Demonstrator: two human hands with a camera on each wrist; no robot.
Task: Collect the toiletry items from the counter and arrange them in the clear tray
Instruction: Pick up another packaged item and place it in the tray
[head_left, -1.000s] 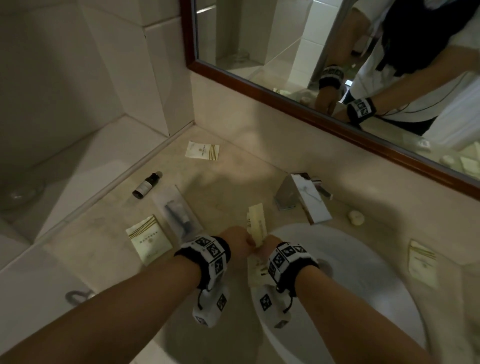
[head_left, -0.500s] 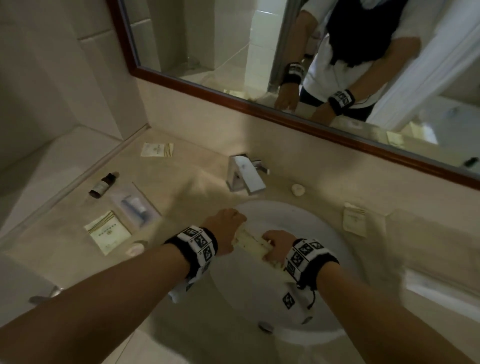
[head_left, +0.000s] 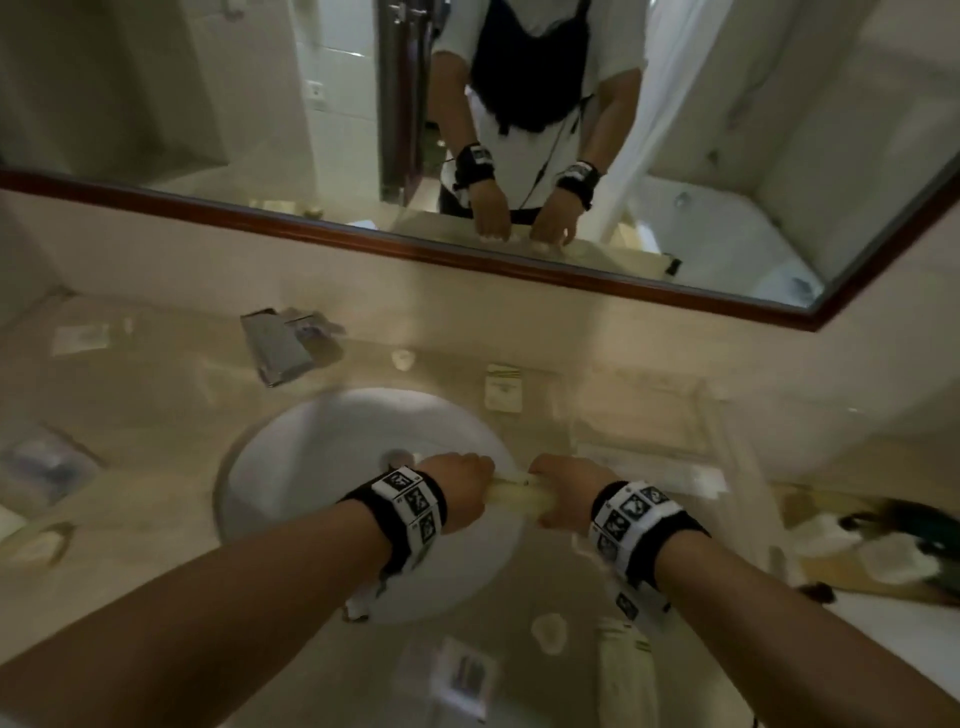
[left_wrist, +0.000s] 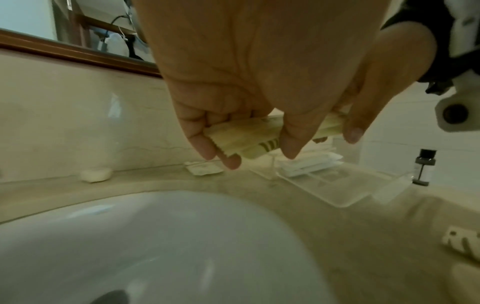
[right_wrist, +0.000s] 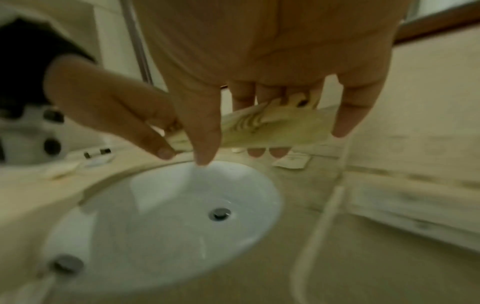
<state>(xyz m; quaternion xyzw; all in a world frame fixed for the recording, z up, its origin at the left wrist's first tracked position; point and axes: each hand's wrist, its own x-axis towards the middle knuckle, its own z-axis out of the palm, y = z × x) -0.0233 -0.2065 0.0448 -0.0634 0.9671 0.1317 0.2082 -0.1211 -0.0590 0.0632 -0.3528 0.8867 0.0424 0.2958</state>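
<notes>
Both hands, left hand (head_left: 462, 488) and right hand (head_left: 566, 493), pinch opposite ends of stacked cream packets (head_left: 519, 496) over the sink (head_left: 291, 467), probably squaring them for the clear tray (left_wrist: 337, 185).

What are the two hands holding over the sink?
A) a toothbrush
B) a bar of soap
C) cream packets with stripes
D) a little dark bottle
C: the left hand and right hand both pinch the flat cream packets above the white sink.
</notes>
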